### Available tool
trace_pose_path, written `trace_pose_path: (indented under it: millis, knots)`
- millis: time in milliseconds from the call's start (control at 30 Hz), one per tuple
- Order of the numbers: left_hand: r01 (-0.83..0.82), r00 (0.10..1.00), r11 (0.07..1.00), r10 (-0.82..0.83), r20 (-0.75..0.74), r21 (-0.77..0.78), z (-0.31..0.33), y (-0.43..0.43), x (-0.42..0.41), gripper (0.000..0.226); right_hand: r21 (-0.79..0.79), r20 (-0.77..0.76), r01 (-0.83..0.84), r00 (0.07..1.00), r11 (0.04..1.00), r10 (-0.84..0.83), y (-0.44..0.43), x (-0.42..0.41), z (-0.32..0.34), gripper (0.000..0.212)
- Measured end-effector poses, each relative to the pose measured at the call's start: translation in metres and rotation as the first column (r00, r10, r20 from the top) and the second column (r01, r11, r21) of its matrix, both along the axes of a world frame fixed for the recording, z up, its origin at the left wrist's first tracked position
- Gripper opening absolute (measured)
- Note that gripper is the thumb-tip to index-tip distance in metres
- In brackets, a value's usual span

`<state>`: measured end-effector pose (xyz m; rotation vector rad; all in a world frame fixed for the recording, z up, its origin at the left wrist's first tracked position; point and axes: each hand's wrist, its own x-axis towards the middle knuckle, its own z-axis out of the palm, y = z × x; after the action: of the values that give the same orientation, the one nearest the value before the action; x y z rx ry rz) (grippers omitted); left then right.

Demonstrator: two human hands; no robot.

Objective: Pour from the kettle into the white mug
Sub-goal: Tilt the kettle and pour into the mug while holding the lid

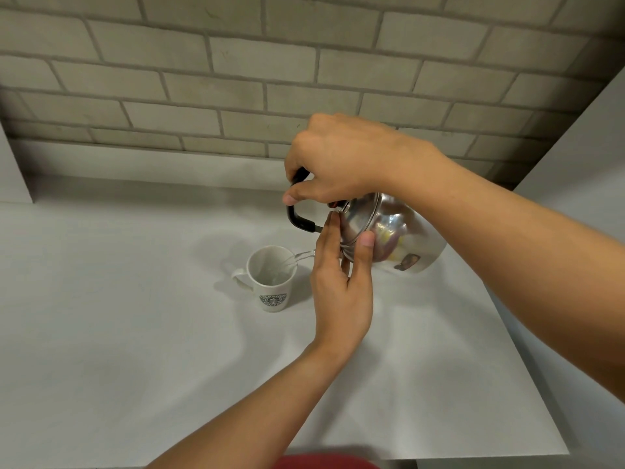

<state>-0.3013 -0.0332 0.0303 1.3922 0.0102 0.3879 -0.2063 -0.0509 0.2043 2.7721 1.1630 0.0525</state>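
A shiny steel kettle [399,231] with a black handle [297,218] is tipped steeply to the left above the white table. My right hand [334,160] is shut on the handle from above. My left hand [341,282] presses its fingers and thumb flat against the kettle's lid, holding the lid in place. A clear stream of water [302,256] runs from the kettle into the white mug [272,282], which stands upright with a green logo facing me and its handle to the left. The spout is hidden behind my left hand.
The white table [135,333] ends at a front edge near the bottom and a right edge beside a white wall panel [581,164]. A grey brick wall [236,79] rises behind. Something red [324,462] shows at the bottom edge.
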Motion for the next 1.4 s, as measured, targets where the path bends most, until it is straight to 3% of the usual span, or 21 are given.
trace_pose_path:
  millis: [733, 1000, 1200, 1400]
  knots:
    - [-0.007, 1.0, 1.0, 0.007, -0.008, -0.003, 0.01, 0.004, -0.004, 0.054, -0.035, 0.011, 0.008, 1.0, 0.999, -0.008, 0.009, -0.006, 0.008, 0.039]
    - [-0.015, 1.0, 1.0, 0.016, -0.005, 0.019, 0.004, 0.007, -0.002, 0.061, -0.01, 0.021, -0.006, 1.0, 1.0, 0.006, 0.01, -0.003, 0.003, 0.04]
    - [0.02, 1.0, 0.994, -0.019, -0.009, 0.111, -0.008, 0.016, -0.002, 0.071, 0.112, 0.007, 0.004, 1.0, 0.994, -0.005, -0.008, 0.0, -0.008, 0.041]
    - [0.083, 0.997, 0.954, -0.079, -0.028, 0.286, -0.019, 0.028, -0.002, 0.064, 0.292, -0.003, 0.038, 0.999, 0.956, -0.039, -0.037, -0.005, -0.028, 0.042]
